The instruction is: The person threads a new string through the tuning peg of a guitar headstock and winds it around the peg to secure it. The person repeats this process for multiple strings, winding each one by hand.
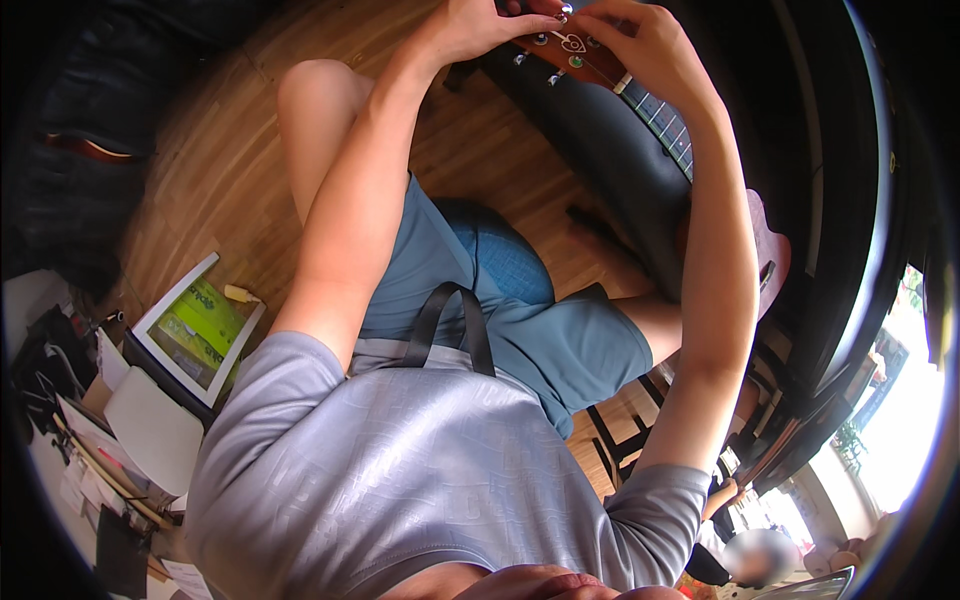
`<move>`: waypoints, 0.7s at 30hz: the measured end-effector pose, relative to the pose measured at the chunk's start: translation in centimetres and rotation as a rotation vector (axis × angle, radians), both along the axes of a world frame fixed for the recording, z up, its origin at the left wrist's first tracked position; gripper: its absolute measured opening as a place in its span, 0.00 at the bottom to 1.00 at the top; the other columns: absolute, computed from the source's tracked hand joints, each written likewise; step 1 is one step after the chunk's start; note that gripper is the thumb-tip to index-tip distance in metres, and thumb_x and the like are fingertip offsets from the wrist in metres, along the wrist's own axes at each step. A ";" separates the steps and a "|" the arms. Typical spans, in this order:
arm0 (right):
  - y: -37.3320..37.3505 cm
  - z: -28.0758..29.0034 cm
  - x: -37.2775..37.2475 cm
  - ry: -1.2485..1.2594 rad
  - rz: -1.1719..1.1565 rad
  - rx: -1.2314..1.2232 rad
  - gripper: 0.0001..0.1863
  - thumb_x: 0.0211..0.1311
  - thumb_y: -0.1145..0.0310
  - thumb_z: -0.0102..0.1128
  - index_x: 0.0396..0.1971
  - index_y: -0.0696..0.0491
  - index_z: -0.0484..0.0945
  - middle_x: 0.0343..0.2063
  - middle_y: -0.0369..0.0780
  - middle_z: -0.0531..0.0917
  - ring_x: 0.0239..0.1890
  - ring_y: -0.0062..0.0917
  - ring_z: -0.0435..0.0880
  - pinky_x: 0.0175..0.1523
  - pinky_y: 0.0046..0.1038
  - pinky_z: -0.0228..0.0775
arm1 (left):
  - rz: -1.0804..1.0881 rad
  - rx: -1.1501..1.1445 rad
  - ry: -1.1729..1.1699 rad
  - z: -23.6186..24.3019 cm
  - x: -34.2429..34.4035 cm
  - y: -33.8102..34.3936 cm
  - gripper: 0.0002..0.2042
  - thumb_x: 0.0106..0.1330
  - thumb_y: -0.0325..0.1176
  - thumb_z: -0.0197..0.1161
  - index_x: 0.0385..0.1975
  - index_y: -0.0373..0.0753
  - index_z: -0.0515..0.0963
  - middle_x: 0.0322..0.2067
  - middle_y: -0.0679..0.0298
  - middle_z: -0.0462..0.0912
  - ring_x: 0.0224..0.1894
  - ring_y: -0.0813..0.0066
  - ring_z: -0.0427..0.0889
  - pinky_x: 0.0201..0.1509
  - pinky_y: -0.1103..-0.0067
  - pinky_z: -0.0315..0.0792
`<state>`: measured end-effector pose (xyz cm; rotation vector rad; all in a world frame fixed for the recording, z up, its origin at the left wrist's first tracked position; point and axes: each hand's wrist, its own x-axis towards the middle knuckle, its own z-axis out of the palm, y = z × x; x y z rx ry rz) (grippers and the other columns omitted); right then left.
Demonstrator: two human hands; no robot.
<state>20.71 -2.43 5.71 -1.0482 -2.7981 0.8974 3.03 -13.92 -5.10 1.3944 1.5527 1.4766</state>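
Observation:
At the upper edge, a guitar's brown wooden headstock (574,52) lies between my hands, with metal tuning pegs (553,79) along its near side. My left hand (478,28) reaches its end, thumb and fingers closed beside a shiny metal post (566,11). From the other side my right hand (655,48) bends over the headstock, fingertips pinched together close to that post. What either pinch holds is too small to make out. The fretted neck (662,126) runs down to the right and passes behind my right forearm. Beyond the forearm shows a reddish-brown curved panel (768,250).
A long black padded bench (590,125) lies beneath the neck. Glossy black furniture (850,200) rises on the right. To the left are a white-framed box with a green panel (200,322), a white chair-like surface (152,430) and cluttered papers. Wooden floor (225,170) spreads below.

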 end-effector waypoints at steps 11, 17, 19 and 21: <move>0.1 -1.8 0.7 0.045 0.034 0.058 0.13 0.65 0.61 0.69 0.41 0.56 0.89 0.35 0.48 0.87 0.37 0.35 0.88 0.42 0.33 0.78 | 0.097 0.049 0.222 -0.6 -0.2 -0.2 0.08 0.64 0.36 0.75 0.39 0.42 0.90 0.44 0.60 0.84 0.47 0.67 0.83 0.52 0.73 0.78; 0.1 -1.7 0.5 0.013 -0.012 0.017 0.13 0.66 0.62 0.69 0.41 0.56 0.89 0.36 0.48 0.88 0.37 0.35 0.88 0.43 0.33 0.78 | 0.102 0.016 0.248 -1.0 -0.2 0.0 0.10 0.64 0.41 0.74 0.38 0.42 0.90 0.46 0.59 0.83 0.51 0.63 0.82 0.56 0.70 0.77; 0.2 -1.6 0.6 0.040 -0.047 -0.051 0.13 0.66 0.62 0.69 0.41 0.57 0.88 0.36 0.48 0.88 0.37 0.34 0.88 0.42 0.33 0.78 | 0.107 0.008 0.262 -1.1 -0.1 0.0 0.10 0.64 0.40 0.74 0.37 0.41 0.90 0.46 0.59 0.83 0.51 0.63 0.82 0.56 0.70 0.77; 0.2 -1.6 0.7 0.068 -0.033 -0.032 0.13 0.66 0.62 0.69 0.41 0.57 0.88 0.36 0.48 0.88 0.36 0.33 0.88 0.42 0.32 0.79 | 0.110 0.023 0.258 -1.2 0.0 0.2 0.10 0.64 0.40 0.74 0.37 0.41 0.90 0.46 0.58 0.83 0.50 0.62 0.82 0.56 0.70 0.77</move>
